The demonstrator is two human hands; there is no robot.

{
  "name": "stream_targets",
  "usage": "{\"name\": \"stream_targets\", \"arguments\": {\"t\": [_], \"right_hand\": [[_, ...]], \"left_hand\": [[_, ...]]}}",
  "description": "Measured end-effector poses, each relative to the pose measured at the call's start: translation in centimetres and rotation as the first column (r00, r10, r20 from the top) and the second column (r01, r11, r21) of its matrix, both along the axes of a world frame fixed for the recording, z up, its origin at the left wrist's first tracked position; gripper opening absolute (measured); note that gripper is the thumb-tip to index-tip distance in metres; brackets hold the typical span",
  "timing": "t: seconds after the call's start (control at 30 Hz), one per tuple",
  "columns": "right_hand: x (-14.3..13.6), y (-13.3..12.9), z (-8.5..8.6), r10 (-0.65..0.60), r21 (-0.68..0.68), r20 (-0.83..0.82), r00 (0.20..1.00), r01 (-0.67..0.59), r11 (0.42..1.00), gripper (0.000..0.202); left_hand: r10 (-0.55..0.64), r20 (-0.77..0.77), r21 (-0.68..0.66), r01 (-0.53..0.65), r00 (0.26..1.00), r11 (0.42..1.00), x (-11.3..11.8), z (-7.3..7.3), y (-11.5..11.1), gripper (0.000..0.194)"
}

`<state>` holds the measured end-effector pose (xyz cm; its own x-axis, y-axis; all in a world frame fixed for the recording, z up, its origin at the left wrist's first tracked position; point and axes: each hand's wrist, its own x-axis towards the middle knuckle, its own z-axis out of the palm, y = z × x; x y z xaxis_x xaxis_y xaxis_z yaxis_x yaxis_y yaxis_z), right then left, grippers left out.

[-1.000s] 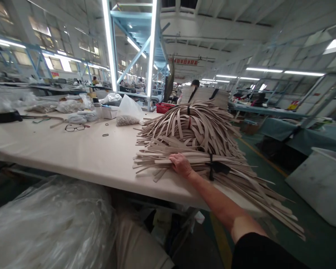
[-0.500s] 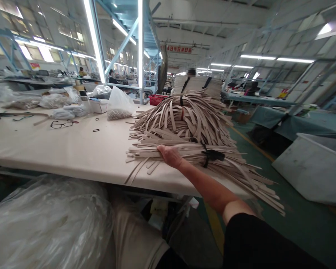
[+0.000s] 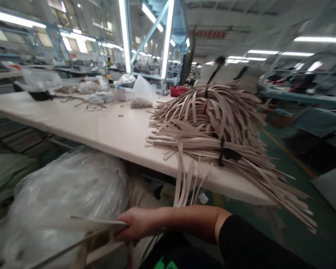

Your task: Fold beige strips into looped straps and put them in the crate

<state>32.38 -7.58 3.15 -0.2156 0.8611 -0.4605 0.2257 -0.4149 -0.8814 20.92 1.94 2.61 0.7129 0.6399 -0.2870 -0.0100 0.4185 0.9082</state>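
My right hand [image 3: 137,225] is low in front of the table, closed round several flat beige straps [image 3: 98,224]. The straps stick out from it to the left and are partly blurred. More straps [image 3: 181,183] hang over the table edge and pass behind my forearm. On the table, a bundle of beige straps [image 3: 184,143] lies tied with a black band [image 3: 221,151]. A larger heap of looped straps [image 3: 196,106] is piled behind it. My left hand is outside the view.
A large clear plastic bag [image 3: 70,183] bulges below the table [image 3: 100,125]. Eyeglasses [image 3: 95,107], a bag of small pieces [image 3: 141,98] and a red basket [image 3: 179,90] are farther back. A white bin [image 3: 332,186] stands at the right. A co-worker [image 3: 220,61] is behind the heap.
My right hand has left the tied bundle and moved down and left off the table, carrying straps. Several straps now droop over the edge. The view has turned left.
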Motion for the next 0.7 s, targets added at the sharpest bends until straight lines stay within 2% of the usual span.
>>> {"name": "stream_targets", "arguments": {"t": [0.1, 0.2, 0.23, 0.3, 0.37, 0.43, 0.5, 0.6, 0.7], "right_hand": [[-0.8, -3.0, -1.7, -0.098, -0.062, -0.051, 0.994, 0.095, 0.994, 0.011], [-0.7, -4.9, -3.2, -0.223, -0.127, -0.1, 0.97, 0.21, 0.969, 0.014], [-0.8, -5.3, -3.7, -0.291, -0.123, -0.091, 0.952, 0.28, 0.952, 0.014], [-1.1, -5.8, -4.4, -0.448, -0.079, -0.064, 0.892, 0.443, 0.893, 0.015], [-1.3, -6.1, -5.0, -0.596, -0.004, -0.047, 0.802, 0.596, 0.803, 0.02], [-1.4, -6.2, -5.5, -0.669, 0.077, -0.036, 0.742, 0.67, 0.738, 0.025], [-1.2, -6.3, -6.0, -0.669, 0.171, -0.018, 0.743, 0.662, 0.73, 0.026], [-0.7, -6.3, -6.7, -0.613, 0.3, 0.07, 0.787, 0.57, 0.765, 0.023], [-0.3, -6.2, -7.3, -0.559, 0.344, 0.154, 0.814, 0.486, 0.803, 0.023]], "left_hand": [[0.197, -0.068, -0.097, -0.203, 0.978, 0.974, -3.9, -2.3, -1.7, 0.035], [0.331, -0.054, -0.295, -0.332, 0.942, 0.896, -5.8, -4.5, -3.6, 0.047], [0.354, -0.018, -0.378, -0.334, 0.935, 0.863, -5.9, -4.9, -4.3, 0.054], [0.35, 0.075, -0.515, -0.264, 0.934, 0.815, -5.6, -5.5, -5.6, 0.066], [0.297, 0.167, -0.569, -0.154, 0.94, 0.808, -5.1, -5.8, -6.7, 0.072], [0.264, 0.233, -0.603, -0.074, 0.936, 0.794, -4.6, -6.1, -7.3, 0.073], [0.274, 0.247, -0.639, -0.057, 0.929, 0.767, -4.5, -6.8, -7.5, 0.073], [0.242, 0.147, -0.655, -0.089, 0.959, 0.751, -4.6, -8.0, -7.1, 0.073], [0.227, 0.013, -0.557, -0.181, 0.974, 0.811, -4.3, -8.4, -6.7, 0.069]]}}
